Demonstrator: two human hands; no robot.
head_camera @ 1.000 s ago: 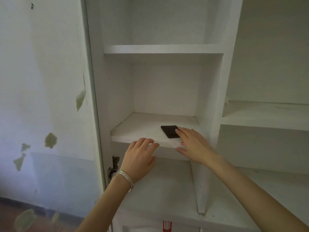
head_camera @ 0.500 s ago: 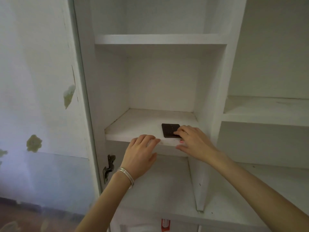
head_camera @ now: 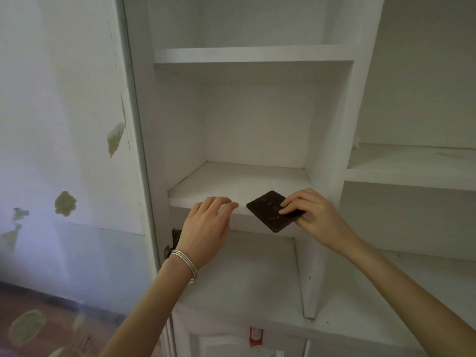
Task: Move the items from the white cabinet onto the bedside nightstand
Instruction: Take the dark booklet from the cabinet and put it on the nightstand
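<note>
A flat dark-brown square item (head_camera: 268,211) with small markings juts out over the front edge of a shelf (head_camera: 206,193) in the white cabinet (head_camera: 332,140). My right hand (head_camera: 314,215) pinches its right corner, fingers on top and thumb underneath. My left hand (head_camera: 208,228), with thin silver bangles on the wrist, rests with spread fingers on the shelf's front edge just left of the item. It holds nothing. No nightstand is in view.
The cabinet has more shelves above (head_camera: 252,54), to the right (head_camera: 412,171) and below (head_camera: 257,279). A cabinet door or panel with peeling patches (head_camera: 77,124) stands at the left. A red label (head_camera: 256,337) shows at the bottom.
My right hand has pulled the dark item forward and turned it, so it now sticks out past the shelf edge and is pinched. The left hand has stayed at the edge.
</note>
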